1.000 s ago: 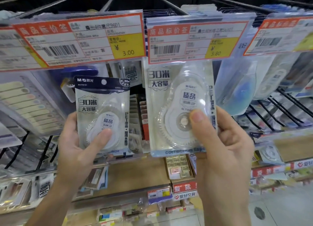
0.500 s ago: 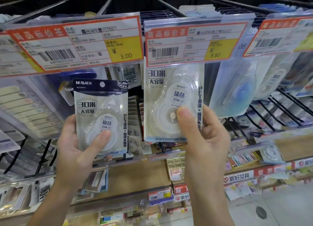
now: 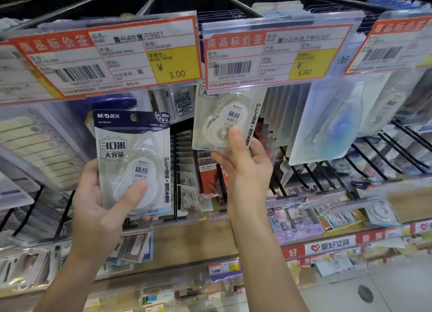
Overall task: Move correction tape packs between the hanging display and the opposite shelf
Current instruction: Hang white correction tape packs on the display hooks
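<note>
Head view: the right hand (image 3: 243,169) is pinching a correction tape pack (image 3: 224,122) and lifting its top behind the 5.80 price tag (image 3: 275,52), apparently hanging it; the left hand (image 3: 98,204) is gripping a second pack (image 3: 133,162), thumb across the dispenser, below and left of that tag; the next move is probably threading the hole onto a peg hidden behind the tag.

Crowded shop shelves (image 3: 191,238), grey floor (image 3: 397,288)
</note>
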### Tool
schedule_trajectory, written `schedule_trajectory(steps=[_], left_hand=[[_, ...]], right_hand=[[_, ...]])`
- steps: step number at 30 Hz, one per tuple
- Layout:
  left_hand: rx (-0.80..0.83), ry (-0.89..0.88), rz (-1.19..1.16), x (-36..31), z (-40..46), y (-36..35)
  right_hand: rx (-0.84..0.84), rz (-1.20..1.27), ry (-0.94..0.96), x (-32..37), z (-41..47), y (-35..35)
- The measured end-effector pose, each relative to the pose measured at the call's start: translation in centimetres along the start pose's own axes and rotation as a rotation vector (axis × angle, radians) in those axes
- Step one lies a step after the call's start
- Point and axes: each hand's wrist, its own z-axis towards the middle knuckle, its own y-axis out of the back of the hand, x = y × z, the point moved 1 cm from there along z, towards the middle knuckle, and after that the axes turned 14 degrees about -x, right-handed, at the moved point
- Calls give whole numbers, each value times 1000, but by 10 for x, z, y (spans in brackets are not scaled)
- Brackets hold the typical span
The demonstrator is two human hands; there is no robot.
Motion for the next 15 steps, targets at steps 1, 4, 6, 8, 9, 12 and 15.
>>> schedule_trajectory(steps=[1,4,6,8,9,12,15], left_hand=[[2,-6,4,0,0,0],[-1,-7,0,0,-1,1],[-3,6,-7,-1,-1,1],[3,9,-7,-2,0,1],[10,5,-8,-3,1,1],[21,-3,-21,-5,3,-1],[25,-8,-17,-5,1,-2]], right_hand=[[-8,-6,-3,-1,4,-3],[-9,-4,-4,-4,17,-12],[-12,12,-9,-4,23,-18],[-31,26,-20,-5,30,-22],[-44,30,-33,-6,34,-25],[-56,19,-29,-7,40,-32],[-62,0,-14,-7,45,-35]])
